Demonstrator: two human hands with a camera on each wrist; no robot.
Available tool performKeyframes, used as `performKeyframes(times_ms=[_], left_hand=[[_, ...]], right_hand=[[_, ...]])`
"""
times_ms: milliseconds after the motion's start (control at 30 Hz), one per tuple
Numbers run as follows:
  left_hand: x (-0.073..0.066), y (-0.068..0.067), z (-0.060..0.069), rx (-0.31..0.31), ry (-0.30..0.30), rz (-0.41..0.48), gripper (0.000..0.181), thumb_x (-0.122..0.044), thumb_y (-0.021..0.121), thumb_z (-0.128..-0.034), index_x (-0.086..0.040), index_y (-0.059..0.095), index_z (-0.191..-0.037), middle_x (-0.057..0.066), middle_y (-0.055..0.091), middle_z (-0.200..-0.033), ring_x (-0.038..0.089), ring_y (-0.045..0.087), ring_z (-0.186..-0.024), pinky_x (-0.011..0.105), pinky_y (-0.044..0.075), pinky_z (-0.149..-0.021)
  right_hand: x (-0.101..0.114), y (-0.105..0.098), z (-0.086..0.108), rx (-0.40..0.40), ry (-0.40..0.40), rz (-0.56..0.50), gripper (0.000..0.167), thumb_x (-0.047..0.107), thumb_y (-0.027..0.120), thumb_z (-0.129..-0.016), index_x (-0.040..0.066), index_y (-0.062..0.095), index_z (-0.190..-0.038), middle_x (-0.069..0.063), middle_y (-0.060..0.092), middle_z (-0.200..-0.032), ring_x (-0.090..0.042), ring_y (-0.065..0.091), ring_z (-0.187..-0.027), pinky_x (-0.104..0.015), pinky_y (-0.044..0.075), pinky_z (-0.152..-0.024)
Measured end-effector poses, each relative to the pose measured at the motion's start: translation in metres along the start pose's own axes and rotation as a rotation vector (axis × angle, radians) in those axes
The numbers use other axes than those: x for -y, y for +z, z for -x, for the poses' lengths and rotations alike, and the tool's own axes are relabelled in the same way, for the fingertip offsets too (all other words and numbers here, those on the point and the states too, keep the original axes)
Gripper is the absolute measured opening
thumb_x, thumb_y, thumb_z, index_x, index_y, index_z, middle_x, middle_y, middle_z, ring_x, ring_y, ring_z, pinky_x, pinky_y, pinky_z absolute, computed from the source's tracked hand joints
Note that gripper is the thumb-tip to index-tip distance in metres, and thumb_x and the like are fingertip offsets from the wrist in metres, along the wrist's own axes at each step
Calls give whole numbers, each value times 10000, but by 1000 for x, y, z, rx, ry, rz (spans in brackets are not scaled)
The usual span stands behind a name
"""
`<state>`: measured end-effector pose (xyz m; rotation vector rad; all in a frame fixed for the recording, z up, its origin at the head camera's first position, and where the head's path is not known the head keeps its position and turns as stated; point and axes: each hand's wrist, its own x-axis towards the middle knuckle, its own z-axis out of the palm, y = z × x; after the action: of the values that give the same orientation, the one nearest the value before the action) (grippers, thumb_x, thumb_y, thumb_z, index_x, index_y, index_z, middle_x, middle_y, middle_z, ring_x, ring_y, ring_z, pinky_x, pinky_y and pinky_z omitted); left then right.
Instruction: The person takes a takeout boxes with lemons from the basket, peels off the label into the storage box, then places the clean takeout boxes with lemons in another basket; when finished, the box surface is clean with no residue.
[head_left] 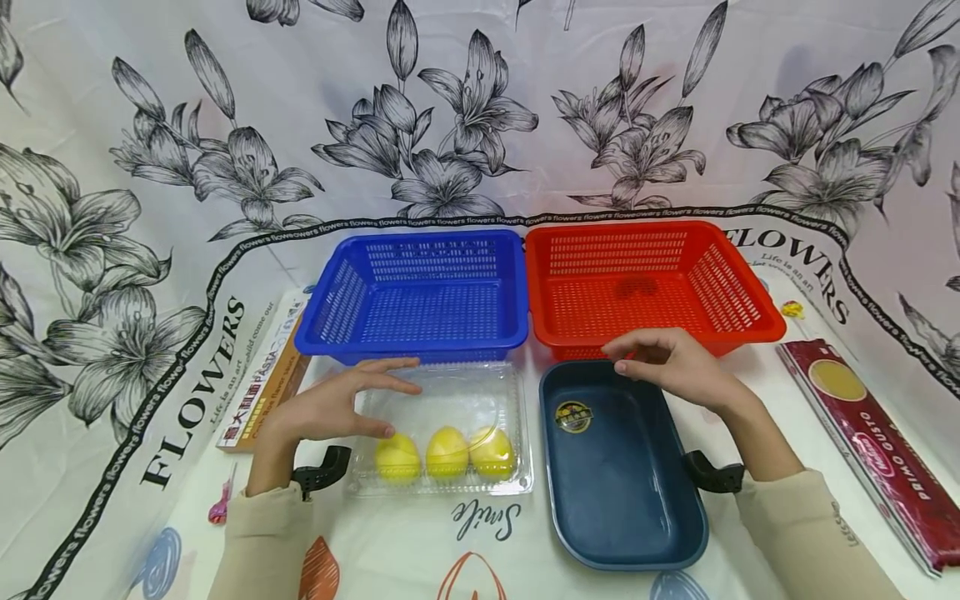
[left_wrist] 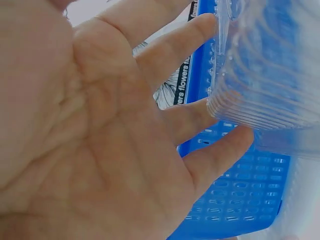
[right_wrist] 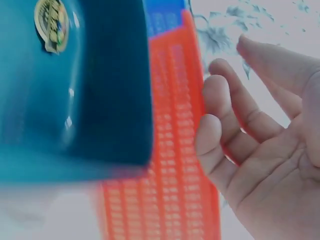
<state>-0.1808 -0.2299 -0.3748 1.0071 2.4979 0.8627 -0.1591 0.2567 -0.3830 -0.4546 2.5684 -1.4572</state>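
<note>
A clear plastic clamshell box lies in front of the blue basket, with several yellow round things showing along its near side. Over its left part is my left hand, fingers spread. In the left wrist view the fingertips reach the ribbed wall of the clear box; whether they press on it I cannot tell. To the right lies a dark blue oblong tub with a gold-and-black sticker. My right hand hovers over its far end, fingers loosely bent, holding nothing in the right wrist view.
Behind stand a blue perforated basket and a red perforated basket, side by side. A pasta box lies at the left, with a pink wrapped candy nearer. At right are a dark red packet and a yellow candy.
</note>
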Motion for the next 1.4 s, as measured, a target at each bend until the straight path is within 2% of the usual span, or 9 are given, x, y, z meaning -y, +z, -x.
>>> performKeyframes(times_ms=[333,500,600,700,800,967,1100,1200,1400], left_hand=[[3,-3,4,-12,43,6,561,-160,823,-849,-180,644,-1380,116,382,-1636,443,267,-1521,709,328,-1126],[6,-3,6,-20,25,27,582,-156,822,-848,-200,630,-1395,150,367,-1637,445,271,-1522,705,346,-1119],[7,-3,7,-24,12,35,584,-180,819,-855,-205,620,-1404,164,362,-1636,452,271,-1521,709,349,-1114],[9,-2,8,-32,-8,49,576,-195,801,-874,-191,607,-1416,178,353,-1637,471,261,-1517,727,328,-1115],[14,-1,10,-40,-33,72,559,-221,776,-902,-184,592,-1429,188,344,-1637,485,246,-1517,741,319,-1109],[26,2,12,-42,-55,131,541,-226,733,-945,-187,561,-1456,193,342,-1635,489,245,-1516,738,319,-1111],[34,5,13,-57,-71,178,513,-221,703,-969,-216,554,-1460,192,357,-1626,471,295,-1498,716,333,-1117],[40,6,15,-69,-103,215,490,-245,692,-977,-240,560,-1450,181,378,-1616,479,343,-1471,694,353,-1118],[47,7,16,-58,-150,308,487,-265,664,-996,-212,537,-1463,119,401,-1610,520,324,-1465,661,409,-1090]], right_hand=[[-13,-35,21,-277,-8,131,295,262,711,-968,171,713,-1249,230,709,-1092,-96,656,-930,-195,526,-775],[-28,-48,27,-416,13,169,322,270,723,-958,152,711,-1258,322,667,-1046,-62,601,-902,-173,488,-730],[-36,-54,28,-500,26,175,341,284,724,-955,161,707,-1273,338,638,-1078,-11,563,-981,-245,474,-822],[-45,-60,30,-564,29,163,379,297,719,-956,163,691,-1309,316,596,-1169,24,490,-1141,-492,432,-1043],[-54,-66,30,-612,40,145,409,318,711,-958,166,676,-1336,292,574,-1235,-50,434,-1314,-736,280,-1112],[-68,-74,29,-690,73,184,444,338,703,-958,145,662,-1356,81,603,-1423,-225,367,-1414,-702,231,-1144],[-78,-79,30,-724,94,236,487,333,685,-967,130,620,-1404,-129,508,-1548,-328,333,-1441,-725,170,-1096],[-85,-80,31,-714,96,251,529,316,669,-973,108,570,-1449,-183,445,-1584,-429,310,-1450,-765,139,-1070],[-93,-83,30,-686,141,235,635,348,639,-983,97,451,-1535,-135,319,-1658,-500,243,-1482,-768,160,-1111]])
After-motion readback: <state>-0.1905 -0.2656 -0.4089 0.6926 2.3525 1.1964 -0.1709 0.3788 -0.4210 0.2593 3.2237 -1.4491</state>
